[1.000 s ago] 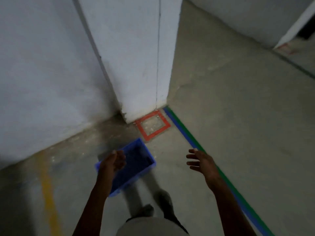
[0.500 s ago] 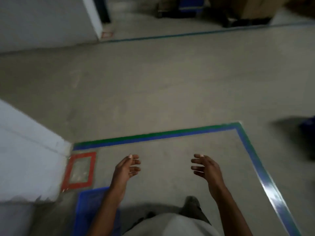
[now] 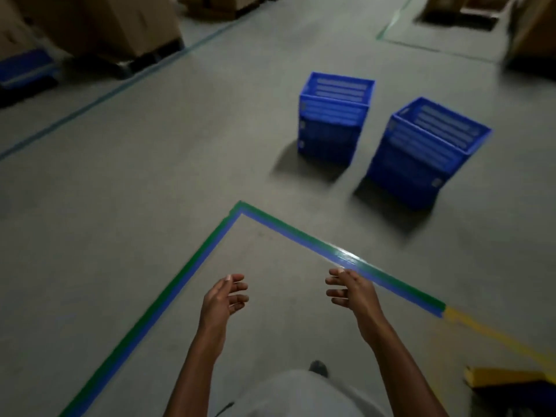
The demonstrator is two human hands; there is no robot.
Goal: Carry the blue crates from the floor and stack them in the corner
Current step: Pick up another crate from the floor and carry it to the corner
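Two stacks of blue crates stand on the concrete floor ahead of me. The left stack is farther off, and the right stack sits beside it, turned at an angle. Both lie beyond the corner of the green and blue floor tape. My left hand and my right hand are held out low in front of me, palms facing each other, fingers loosely bent and holding nothing. Both are well short of the crates.
Cardboard boxes on pallets line the far left, with a blue pallet beside them. More boxes stand at the far right. A yellow floor line and a yellow object lie at lower right.
The view has swung right, away from the white pillar, the red square and the single blue crate near it. The two crate stacks have come into sight. Both hands stay empty.
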